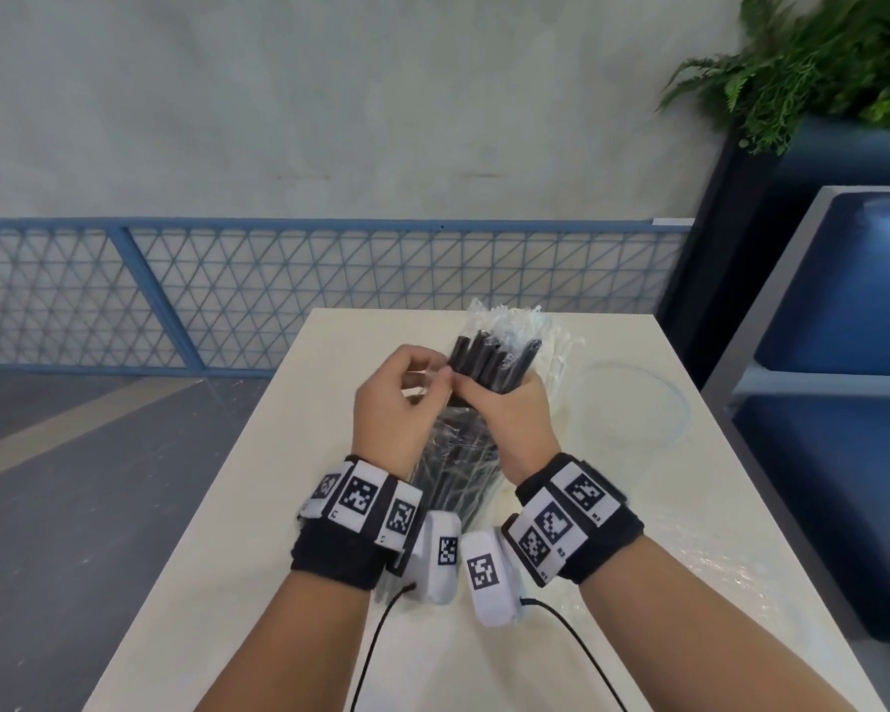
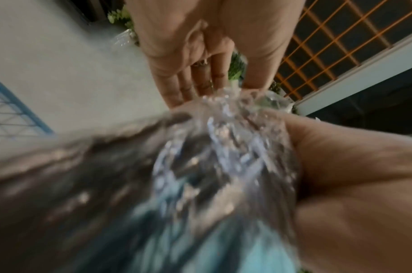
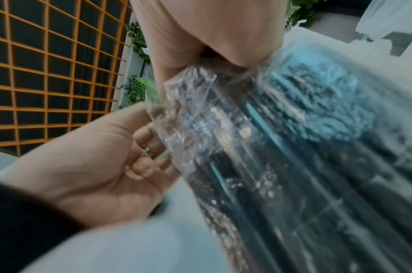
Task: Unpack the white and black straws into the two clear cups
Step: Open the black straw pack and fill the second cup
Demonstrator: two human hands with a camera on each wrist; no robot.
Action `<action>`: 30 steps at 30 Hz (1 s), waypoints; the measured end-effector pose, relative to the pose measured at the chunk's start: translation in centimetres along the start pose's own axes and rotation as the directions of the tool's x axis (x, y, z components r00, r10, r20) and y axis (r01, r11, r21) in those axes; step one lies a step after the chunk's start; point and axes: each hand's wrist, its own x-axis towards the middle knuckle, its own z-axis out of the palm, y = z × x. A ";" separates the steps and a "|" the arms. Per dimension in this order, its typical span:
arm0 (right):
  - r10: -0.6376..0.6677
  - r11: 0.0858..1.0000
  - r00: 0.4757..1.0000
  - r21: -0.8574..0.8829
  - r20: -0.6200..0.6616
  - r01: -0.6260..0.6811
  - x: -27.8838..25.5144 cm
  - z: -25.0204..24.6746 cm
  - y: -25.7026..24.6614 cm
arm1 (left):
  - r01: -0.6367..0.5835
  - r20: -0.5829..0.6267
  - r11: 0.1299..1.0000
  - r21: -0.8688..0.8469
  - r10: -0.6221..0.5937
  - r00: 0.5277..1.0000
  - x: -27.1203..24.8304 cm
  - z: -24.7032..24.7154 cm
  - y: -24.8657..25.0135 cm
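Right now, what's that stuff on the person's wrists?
Both arms are bare. Each wrist wears a black band carrying white blocks printed with black square code patterns. The right band matches. A thin black cable trails from each. A ring shows on the left hand.

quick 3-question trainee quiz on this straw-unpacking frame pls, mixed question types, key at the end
1. True or false: the bundle of black plastic straws already pokes out of its clear crinkly plastic wrapper.
2. Which hand grips the black straws themselves? A) left hand B) right hand
3. Fill in: the pack of white straws in clear wrap lies on the cream rectangular table, ____ the hands.

Key: 1 true; 2 B, while the left hand pinches the wrapper's edge; 3 beyond.
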 end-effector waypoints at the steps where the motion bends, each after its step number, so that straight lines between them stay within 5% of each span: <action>1: -0.004 1.000 1.000 0.011 0.019 0.003 -0.1 0.1 -0.1 | -0.020 -0.019 0.999 0.028 0.021 1.000 0.5 -0.3 0.2; 7: -0.037 0.997 0.999 0.070 -0.029 0.039 -0.5 0.8 -0.3 | -0.037 0.001 0.995 0.097 0.037 0.999 0.7 -0.9 0.7; 12: -0.148 0.988 0.977 -0.069 -0.153 0.139 -0.9 1.5 0.2 | 0.023 -0.082 0.996 0.092 -0.016 0.997 0.8 -0.6 0.5; 21: -0.130 0.992 0.987 -0.014 -0.097 0.129 -1.2 1.4 0.3 | 0.080 -0.167 0.986 0.143 -0.055 0.984 1.4 -1.0 0.1; 24: -0.122 0.992 0.992 -0.044 -0.039 0.120 -1.3 1.7 0.1 | 0.070 -0.095 0.992 0.103 -0.060 0.994 1.7 -1.0 0.2; 30: -0.153 0.988 0.974 -0.031 -0.170 0.150 -0.9 1.9 -0.3 | -0.004 -0.032 0.992 0.130 0.009 0.999 0.8 -0.2 0.7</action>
